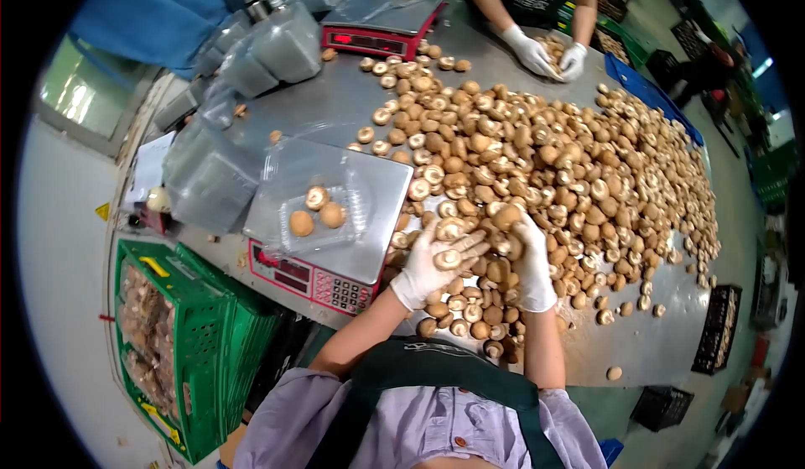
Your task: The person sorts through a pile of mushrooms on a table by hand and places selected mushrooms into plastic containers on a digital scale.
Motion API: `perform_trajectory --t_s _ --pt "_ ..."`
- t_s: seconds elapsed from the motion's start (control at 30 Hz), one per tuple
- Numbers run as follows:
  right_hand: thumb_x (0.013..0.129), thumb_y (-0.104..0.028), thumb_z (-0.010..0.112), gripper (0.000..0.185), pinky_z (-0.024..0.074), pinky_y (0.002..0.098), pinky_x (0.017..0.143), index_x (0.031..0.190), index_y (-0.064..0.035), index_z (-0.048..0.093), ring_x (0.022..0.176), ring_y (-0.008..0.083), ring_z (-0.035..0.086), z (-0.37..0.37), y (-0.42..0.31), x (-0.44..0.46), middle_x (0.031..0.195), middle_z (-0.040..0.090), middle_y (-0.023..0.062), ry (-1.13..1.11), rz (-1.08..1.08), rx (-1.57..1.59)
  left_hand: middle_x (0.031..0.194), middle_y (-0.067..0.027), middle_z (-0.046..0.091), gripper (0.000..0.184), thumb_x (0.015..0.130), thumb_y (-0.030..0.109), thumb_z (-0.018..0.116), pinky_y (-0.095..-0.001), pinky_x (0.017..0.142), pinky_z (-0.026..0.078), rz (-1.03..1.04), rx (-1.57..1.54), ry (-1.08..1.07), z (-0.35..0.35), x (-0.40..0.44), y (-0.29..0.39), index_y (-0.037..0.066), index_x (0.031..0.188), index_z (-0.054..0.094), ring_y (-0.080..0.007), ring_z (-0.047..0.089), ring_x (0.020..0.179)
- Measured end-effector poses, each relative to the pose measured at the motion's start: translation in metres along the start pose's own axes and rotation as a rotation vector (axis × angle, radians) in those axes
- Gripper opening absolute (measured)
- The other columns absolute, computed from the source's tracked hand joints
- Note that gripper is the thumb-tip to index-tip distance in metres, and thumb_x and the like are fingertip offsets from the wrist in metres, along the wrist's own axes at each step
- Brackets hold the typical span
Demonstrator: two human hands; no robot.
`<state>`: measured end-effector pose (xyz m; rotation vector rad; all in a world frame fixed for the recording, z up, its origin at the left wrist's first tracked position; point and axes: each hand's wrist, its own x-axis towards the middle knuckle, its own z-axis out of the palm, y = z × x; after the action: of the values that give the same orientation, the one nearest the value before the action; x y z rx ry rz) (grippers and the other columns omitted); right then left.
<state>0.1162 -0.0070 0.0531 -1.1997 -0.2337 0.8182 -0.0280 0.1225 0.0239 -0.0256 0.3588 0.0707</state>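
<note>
Both my hands wear white gloves and are over the near edge of a large mushroom pile (570,158). My left hand (423,272) is turned palm up, fingers stretched to the right, holding a mushroom (448,259) with its pale underside showing; another mushroom lies by its thumb. My right hand (534,268) curls around a brown mushroom (506,216), with more mushrooms close against its fingers. To the left, a digital scale (387,209) bears an open clear plastic box (356,232) with three mushrooms inside.
Stacked clear plastic boxes (210,167) stand behind the scale. Green crates (197,343) of packed mushrooms are at lower left. A second red scale (369,43) sits farther back. Across the metal table (662,335), a co-worker's gloved hands (545,56) hold mushrooms.
</note>
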Motion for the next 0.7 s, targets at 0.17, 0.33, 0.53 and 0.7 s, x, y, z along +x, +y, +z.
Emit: perform_trajectory --t_s 0.17,0.33,0.53,0.7 --pt "0.086 -0.019 0.056 0.051 0.0409 0.0403 0.1 0.131 0.0018 0.044 0.115 0.0334 0.052 0.033 0.026 -0.037 0.125 0.052 0.0239 -0.112 -0.358 -1.161 0.128 -0.0173 0.051 0.069 0.092 0.058 0.039 -0.0435 0.094 0.049 0.017 0.007 -0.094 -0.022 0.005 -0.008 0.007 0.139 0.037 -0.0326 0.053 0.115" --pt "0.089 -0.025 0.058 0.055 0.029 0.0421 0.109 0.135 0.0005 0.041 0.131 0.0397 0.036 0.034 0.037 -0.055 0.14 0.039 0.0252 -0.189 -0.381 -1.138 0.138 -0.0133 0.044 0.069 0.091 0.058 0.041 -0.0444 0.096 0.046 0.017 -0.069 -0.023 -0.013 -0.008 -0.014 0.01 0.14 0.035 -0.0307 0.05 0.12" --pt "0.088 -0.014 0.061 0.034 0.0385 0.0364 0.103 0.122 -0.0067 0.058 0.124 0.0278 0.049 0.021 0.002 -0.048 0.131 0.053 0.0146 0.009 -0.364 -0.977 0.133 -0.0148 0.049 0.079 0.085 0.069 0.04 -0.0566 0.083 0.051 -0.052 0.043 -0.081 -0.021 -0.02 -0.004 0.01 0.137 0.038 -0.0365 0.056 0.113" --pt "0.089 -0.011 0.061 0.03 0.0451 0.0296 0.093 0.118 -0.002 0.06 0.109 0.0176 0.057 -0.016 -0.004 -0.034 0.121 0.06 0.0107 0.126 -0.263 -0.898 0.12 -0.0152 0.054 0.07 0.087 0.067 0.039 -0.0581 0.078 0.053 0.242 0.19 0.021 0.024 -0.064 0.029 0.01 0.127 0.046 -0.0348 0.058 0.106"
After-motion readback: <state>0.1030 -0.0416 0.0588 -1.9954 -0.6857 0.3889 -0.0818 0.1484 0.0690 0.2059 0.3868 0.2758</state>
